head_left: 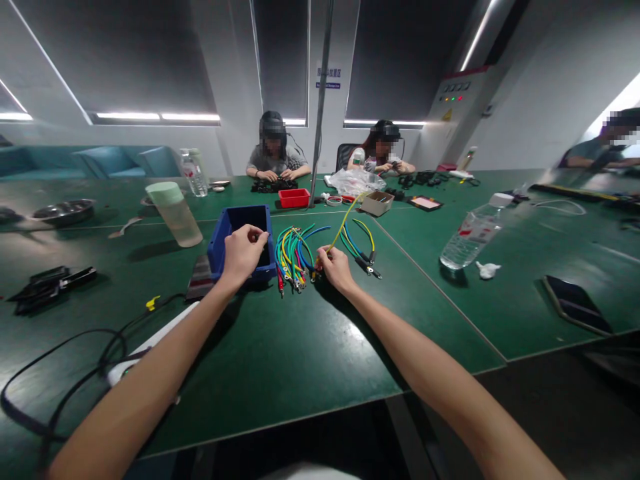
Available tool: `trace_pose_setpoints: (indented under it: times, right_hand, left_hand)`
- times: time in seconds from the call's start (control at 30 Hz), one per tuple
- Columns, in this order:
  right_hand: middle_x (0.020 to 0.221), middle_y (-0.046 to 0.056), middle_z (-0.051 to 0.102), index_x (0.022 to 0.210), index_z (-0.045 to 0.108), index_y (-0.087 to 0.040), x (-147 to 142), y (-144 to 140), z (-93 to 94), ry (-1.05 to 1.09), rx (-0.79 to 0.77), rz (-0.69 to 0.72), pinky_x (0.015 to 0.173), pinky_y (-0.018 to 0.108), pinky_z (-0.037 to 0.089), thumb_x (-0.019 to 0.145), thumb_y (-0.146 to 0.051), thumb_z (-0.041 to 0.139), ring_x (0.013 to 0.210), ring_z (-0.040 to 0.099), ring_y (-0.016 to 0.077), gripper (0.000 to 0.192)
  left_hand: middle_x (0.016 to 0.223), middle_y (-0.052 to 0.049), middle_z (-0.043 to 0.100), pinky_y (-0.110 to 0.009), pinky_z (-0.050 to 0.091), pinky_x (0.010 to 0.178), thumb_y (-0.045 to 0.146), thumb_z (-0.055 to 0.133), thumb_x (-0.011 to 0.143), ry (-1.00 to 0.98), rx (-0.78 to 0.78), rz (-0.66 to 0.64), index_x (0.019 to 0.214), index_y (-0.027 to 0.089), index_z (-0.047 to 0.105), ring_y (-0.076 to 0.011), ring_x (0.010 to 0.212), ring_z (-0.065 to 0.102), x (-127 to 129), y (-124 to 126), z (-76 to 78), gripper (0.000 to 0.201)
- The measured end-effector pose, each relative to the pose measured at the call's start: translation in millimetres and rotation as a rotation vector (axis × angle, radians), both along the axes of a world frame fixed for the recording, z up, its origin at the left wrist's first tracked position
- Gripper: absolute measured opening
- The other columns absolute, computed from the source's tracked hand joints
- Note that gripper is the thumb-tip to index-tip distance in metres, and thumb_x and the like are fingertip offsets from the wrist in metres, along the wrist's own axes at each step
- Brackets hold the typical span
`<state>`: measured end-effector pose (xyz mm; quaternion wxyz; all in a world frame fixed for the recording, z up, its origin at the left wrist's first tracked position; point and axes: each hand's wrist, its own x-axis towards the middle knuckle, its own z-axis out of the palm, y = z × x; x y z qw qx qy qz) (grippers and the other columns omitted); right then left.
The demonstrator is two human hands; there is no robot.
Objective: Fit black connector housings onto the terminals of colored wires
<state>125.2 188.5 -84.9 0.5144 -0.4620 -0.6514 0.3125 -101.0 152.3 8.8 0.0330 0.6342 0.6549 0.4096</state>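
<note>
My left hand (243,252) is over the blue plastic bin (242,215), its thumb and fingers closed together. Whatever they pinch, if anything, is too small and dark to make out. Low over the table, my right hand (336,268) grips a yellow wire (346,215) near its lower end, and the wire's free length rises up and to the right. Between my hands lies a bundle of green, yellow, blue and red wires (290,257) with metal ring terminals. A few more wires with black sleeves (359,250) lie right of my right hand.
A green-lidded bottle (175,217) stands left of the bin, above a white power strip (150,343) with black cable. A water bottle (473,233) and a phone (576,305) are on the right. Beyond are a red tray (294,198), a metal pole (321,107) and seated people.
</note>
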Motion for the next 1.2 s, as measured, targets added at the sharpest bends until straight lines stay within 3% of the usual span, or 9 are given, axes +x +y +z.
trace_pose_setpoints:
  times: [0.13, 0.23, 0.4, 0.57, 0.87, 1.2]
  right_hand:
    - [0.064, 0.002, 0.064, 0.081, 0.057, -0.019, -2.9, -2.6, -1.5, 0.004, -0.014, -0.025, 0.059, 0.027, 0.049, 0.086, -0.043, 0.043, 0.057, 0.062, 0.0163, 0.028]
    - [0.066, 0.003, 0.064, 0.08, 0.056, -0.02, -4.7, -5.5, -1.1, 0.05, -0.016, -0.041, 0.059, 0.027, 0.05, 0.086, -0.045, 0.043, 0.059, 0.063, 0.0168, 0.029]
    - [0.064, 0.003, 0.064, 0.078, 0.054, -0.02, -7.0, -7.3, 1.6, 0.1, -0.036, -0.027, 0.057, 0.028, 0.05, 0.081, -0.048, 0.051, 0.058, 0.064, 0.0178, 0.028]
    - [0.058, 0.0, 0.061, 0.075, 0.048, -0.022, -8.9, -4.4, -1.4, 0.099, -0.054, -0.021, 0.053, 0.027, 0.048, 0.074, -0.042, 0.063, 0.054, 0.063, 0.018, 0.025]
    - [0.066, 0.0, 0.062, 0.076, 0.046, -0.023, -9.5, -7.3, -7.0, 0.072, -0.073, -0.077, 0.056, 0.03, 0.049, 0.073, -0.036, 0.061, 0.058, 0.063, 0.0182, 0.02]
    - [0.068, 0.0, 0.061, 0.075, 0.051, -0.021, 3.6, -15.0, -9.0, 0.298, -0.114, -0.046, 0.059, 0.027, 0.047, 0.068, -0.035, 0.07, 0.062, 0.061, 0.0151, 0.024]
  left_hand:
    - [0.072, -0.003, 0.066, -0.023, 0.046, 0.062, 0.044, 0.052, 0.082, -0.252, 0.087, -0.131, 0.087, 0.016, 0.062, -0.0142, 0.065, 0.061, 37.4, -29.5, -25.4, 0.03]
    - [0.068, -0.001, 0.064, -0.022, 0.045, 0.061, 0.043, 0.057, 0.08, -0.355, 0.034, -0.269, 0.083, 0.017, 0.06, -0.0132, 0.062, 0.06, 63.1, -44.9, -51.0, 0.026]
    - [0.075, -0.002, 0.066, -0.024, 0.047, 0.065, 0.039, 0.056, 0.081, -0.417, -0.02, -0.405, 0.085, 0.018, 0.06, -0.0135, 0.064, 0.061, 76.3, -45.9, -77.5, 0.021]
    - [0.078, -0.003, 0.066, -0.024, 0.048, 0.065, 0.038, 0.054, 0.084, -0.465, -0.062, -0.46, 0.092, 0.019, 0.057, -0.0137, 0.065, 0.062, 69.6, -39.5, -80.5, 0.02]
    - [0.074, -0.003, 0.065, -0.024, 0.051, 0.06, 0.04, 0.057, 0.081, -0.658, -0.091, -0.381, 0.09, 0.018, 0.058, -0.0142, 0.063, 0.064, 61.7, -26.3, -87.1, 0.024]
    - [0.071, -0.003, 0.067, -0.023, 0.049, 0.057, 0.041, 0.057, 0.082, -0.678, -0.104, -0.396, 0.087, 0.017, 0.062, -0.0133, 0.06, 0.064, 62.2, -23.5, -91.6, 0.025]
